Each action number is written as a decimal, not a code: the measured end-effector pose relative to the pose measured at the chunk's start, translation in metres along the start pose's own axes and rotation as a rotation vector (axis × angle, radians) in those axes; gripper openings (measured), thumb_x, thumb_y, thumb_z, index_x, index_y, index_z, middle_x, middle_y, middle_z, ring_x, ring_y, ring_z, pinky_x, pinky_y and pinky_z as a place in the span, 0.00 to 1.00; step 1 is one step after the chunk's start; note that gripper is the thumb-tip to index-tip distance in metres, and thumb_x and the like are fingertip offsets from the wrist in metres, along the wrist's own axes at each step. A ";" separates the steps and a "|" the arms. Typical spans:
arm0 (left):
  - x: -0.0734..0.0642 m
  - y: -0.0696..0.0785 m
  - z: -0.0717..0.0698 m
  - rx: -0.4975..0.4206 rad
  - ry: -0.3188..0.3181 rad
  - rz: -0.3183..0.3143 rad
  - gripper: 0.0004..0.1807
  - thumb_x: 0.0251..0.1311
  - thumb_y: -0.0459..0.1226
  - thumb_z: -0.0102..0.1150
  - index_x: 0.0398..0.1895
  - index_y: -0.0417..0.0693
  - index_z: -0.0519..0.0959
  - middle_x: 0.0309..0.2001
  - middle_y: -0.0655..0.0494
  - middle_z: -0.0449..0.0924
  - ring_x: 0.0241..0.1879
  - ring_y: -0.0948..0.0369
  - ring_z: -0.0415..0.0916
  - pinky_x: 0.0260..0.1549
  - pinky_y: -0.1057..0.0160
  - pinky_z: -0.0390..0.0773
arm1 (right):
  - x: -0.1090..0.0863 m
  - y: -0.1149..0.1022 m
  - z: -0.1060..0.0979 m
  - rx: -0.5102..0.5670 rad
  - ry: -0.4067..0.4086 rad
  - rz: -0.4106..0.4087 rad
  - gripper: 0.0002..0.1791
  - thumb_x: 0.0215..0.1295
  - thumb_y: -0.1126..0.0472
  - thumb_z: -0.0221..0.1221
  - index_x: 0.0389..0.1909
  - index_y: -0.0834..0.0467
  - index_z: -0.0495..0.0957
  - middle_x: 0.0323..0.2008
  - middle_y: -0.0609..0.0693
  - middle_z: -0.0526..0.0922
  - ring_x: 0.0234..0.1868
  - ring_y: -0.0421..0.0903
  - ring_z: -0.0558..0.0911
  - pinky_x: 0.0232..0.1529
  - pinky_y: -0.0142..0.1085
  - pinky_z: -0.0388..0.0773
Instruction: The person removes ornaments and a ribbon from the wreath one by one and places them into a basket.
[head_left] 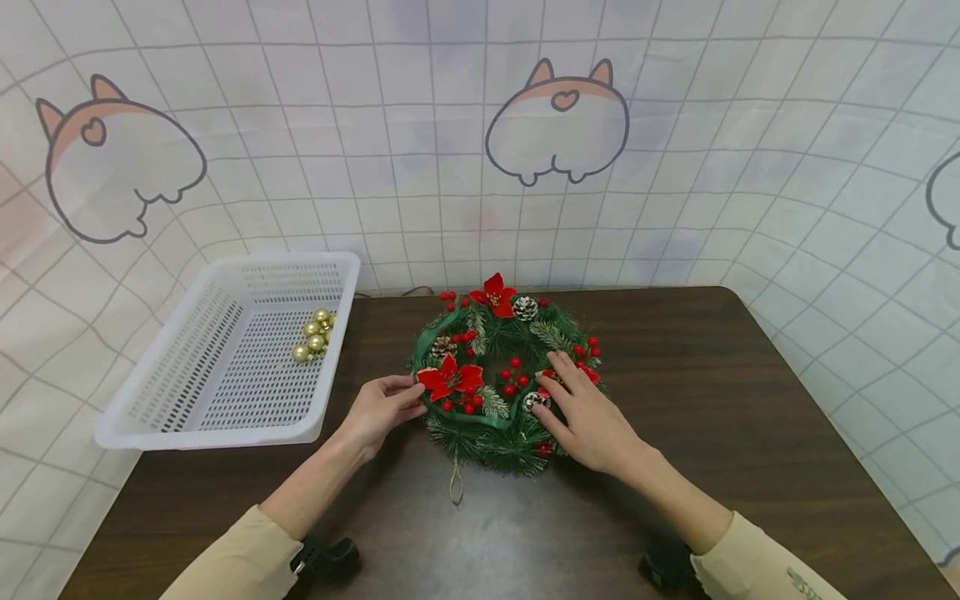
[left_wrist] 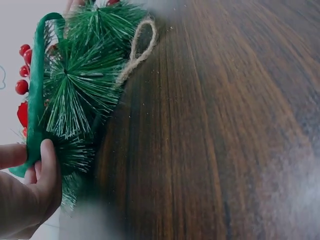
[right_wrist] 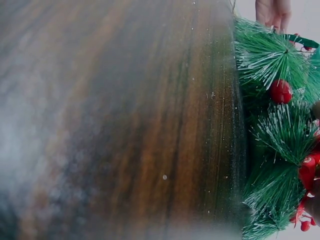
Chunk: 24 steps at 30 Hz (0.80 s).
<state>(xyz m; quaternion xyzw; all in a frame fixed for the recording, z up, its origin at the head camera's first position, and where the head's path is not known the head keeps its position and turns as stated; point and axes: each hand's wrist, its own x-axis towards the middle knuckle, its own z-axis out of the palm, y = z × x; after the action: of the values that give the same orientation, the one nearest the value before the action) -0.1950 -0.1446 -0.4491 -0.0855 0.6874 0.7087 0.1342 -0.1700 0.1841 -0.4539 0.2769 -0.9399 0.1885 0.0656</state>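
A green Christmas wreath (head_left: 510,454) lies on the dark wooden table, decorated with red poinsettias (head_left: 450,378), red berries and frosted pine cones (head_left: 526,308). A green ribbon (head_left: 480,419) runs around its front and left side. At the wreath's left edge my left hand (head_left: 382,410) pinches the ribbon (left_wrist: 35,115) between thumb and fingers. My right hand (head_left: 596,421) rests on the wreath's right side, fingers spread over a pine cone (head_left: 536,401) and a poinsettia. A twine loop (left_wrist: 143,42) sticks out from the wreath's near edge onto the table.
To the left stands a white perforated plastic basket (head_left: 217,437), with several gold balls (head_left: 302,353) along its right side. Behind the table (head_left: 675,342) hangs a white gridded cloth (head_left: 420,208) with cartoon animal prints.
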 end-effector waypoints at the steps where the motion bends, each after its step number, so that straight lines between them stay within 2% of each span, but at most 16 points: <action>1: 0.000 0.000 0.000 -0.003 0.007 -0.001 0.23 0.73 0.30 0.59 0.64 0.23 0.69 0.48 0.41 0.79 0.37 0.61 0.82 0.49 0.58 0.83 | 0.000 0.000 0.000 0.001 -0.001 0.000 0.34 0.81 0.44 0.50 0.72 0.66 0.68 0.79 0.65 0.53 0.80 0.58 0.48 0.75 0.56 0.55; 7: -0.002 -0.001 0.000 -0.036 0.052 0.003 0.14 0.73 0.30 0.59 0.55 0.27 0.74 0.42 0.47 0.79 0.36 0.60 0.82 0.45 0.61 0.85 | 0.000 0.000 0.001 0.000 0.004 -0.005 0.33 0.81 0.44 0.50 0.72 0.66 0.69 0.79 0.65 0.53 0.80 0.59 0.49 0.75 0.55 0.54; 16: -0.017 0.007 0.000 -0.152 0.116 0.078 0.10 0.74 0.29 0.56 0.51 0.33 0.69 0.46 0.45 0.79 0.37 0.64 0.83 0.49 0.61 0.83 | 0.000 0.000 0.001 0.002 0.000 -0.002 0.34 0.81 0.44 0.50 0.72 0.66 0.69 0.79 0.64 0.53 0.80 0.58 0.49 0.75 0.55 0.54; 20: -0.027 0.015 0.004 -0.204 0.112 0.105 0.09 0.75 0.29 0.56 0.51 0.36 0.69 0.48 0.43 0.79 0.39 0.62 0.84 0.53 0.56 0.82 | 0.000 0.000 0.001 -0.001 0.001 -0.002 0.34 0.81 0.44 0.50 0.72 0.66 0.69 0.79 0.64 0.53 0.80 0.58 0.49 0.75 0.55 0.54; 24: -0.034 0.024 0.007 -0.235 0.108 0.130 0.09 0.74 0.30 0.57 0.51 0.36 0.70 0.46 0.46 0.80 0.38 0.62 0.84 0.54 0.54 0.81 | 0.001 0.001 0.001 -0.002 0.004 -0.002 0.33 0.81 0.44 0.50 0.72 0.66 0.69 0.79 0.64 0.53 0.80 0.58 0.49 0.75 0.55 0.54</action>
<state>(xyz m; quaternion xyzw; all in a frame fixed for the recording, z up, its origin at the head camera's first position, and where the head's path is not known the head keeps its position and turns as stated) -0.1700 -0.1410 -0.4159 -0.0937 0.6101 0.7857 0.0397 -0.1715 0.1837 -0.4546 0.2776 -0.9397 0.1880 0.0679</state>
